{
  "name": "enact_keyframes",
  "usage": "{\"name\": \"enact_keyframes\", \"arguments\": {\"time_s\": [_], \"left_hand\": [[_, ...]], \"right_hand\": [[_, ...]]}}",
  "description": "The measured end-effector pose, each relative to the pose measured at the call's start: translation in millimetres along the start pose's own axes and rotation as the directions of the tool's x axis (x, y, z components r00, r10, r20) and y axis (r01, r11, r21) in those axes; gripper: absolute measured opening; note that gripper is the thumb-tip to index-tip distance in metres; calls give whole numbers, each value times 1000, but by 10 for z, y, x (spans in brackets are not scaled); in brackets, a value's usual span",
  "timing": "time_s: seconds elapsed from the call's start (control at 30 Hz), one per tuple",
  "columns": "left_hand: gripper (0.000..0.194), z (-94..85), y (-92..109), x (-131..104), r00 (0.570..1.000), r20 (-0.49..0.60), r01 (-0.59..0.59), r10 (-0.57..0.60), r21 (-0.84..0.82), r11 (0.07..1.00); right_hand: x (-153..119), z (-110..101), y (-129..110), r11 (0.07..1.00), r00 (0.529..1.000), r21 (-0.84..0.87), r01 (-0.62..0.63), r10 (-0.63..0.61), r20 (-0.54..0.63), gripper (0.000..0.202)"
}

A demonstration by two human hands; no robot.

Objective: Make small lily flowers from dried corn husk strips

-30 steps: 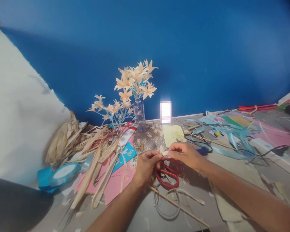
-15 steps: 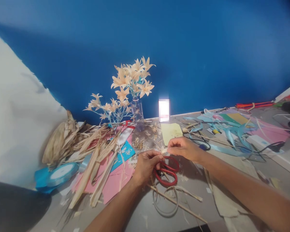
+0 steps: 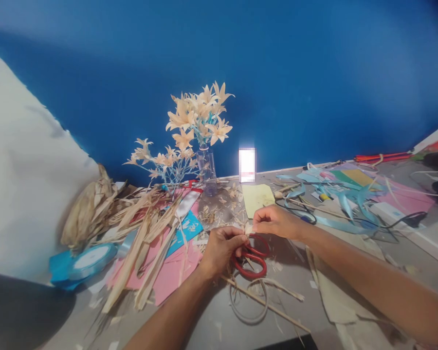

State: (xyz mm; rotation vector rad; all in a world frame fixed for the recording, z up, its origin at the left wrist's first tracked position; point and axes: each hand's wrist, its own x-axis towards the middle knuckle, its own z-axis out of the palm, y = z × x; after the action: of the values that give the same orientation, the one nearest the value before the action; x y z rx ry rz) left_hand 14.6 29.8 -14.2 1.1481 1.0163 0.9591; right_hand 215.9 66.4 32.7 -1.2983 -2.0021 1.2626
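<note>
Near the middle of the table, my left hand (image 3: 224, 248) pinches the base of a small pale petal piece (image 3: 247, 228) between thumb and fingers. My right hand (image 3: 273, 221) is closed at the right edge of that piece, its fingertips pressed together. Red-handled scissors (image 3: 251, 272) lie just below the hands; their blades are hidden. Under the scissors are a pale ring (image 3: 248, 322) and a thin stick (image 3: 277, 313).
Pale flowers stand in a clear bottle (image 3: 207, 177) at the back. Dried husks (image 3: 146, 243), pink paper (image 3: 166, 279) and a ribbon spool (image 3: 93, 257) lie left. Yellow paper (image 3: 258, 199), blue ribbons (image 3: 346, 206) and a beige cloth (image 3: 336, 291) lie behind and right.
The view has shifted slightly. Both hands stay at the small pale piece, and my right fingertips have moved only a little.
</note>
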Motion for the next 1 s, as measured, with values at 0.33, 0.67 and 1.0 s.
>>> {"name": "enact_keyframes", "arguments": {"time_s": [0.33,0.67,1.0], "left_hand": [[24,9,-9,-18,1000,21,8,-8,20,1000],[22,-3,-8,-11,1000,-24,-7,8,20,1000],[24,8,6,0,983,-175,-65,51,-76,995]], "right_hand": [[20,-58,-12,987,996,-147,58,-48,71,14],[-23,-68,40,998,998,-52,34,-32,53,27],[-65,-35,131,996,996,81,24,-17,-84,31]]}}
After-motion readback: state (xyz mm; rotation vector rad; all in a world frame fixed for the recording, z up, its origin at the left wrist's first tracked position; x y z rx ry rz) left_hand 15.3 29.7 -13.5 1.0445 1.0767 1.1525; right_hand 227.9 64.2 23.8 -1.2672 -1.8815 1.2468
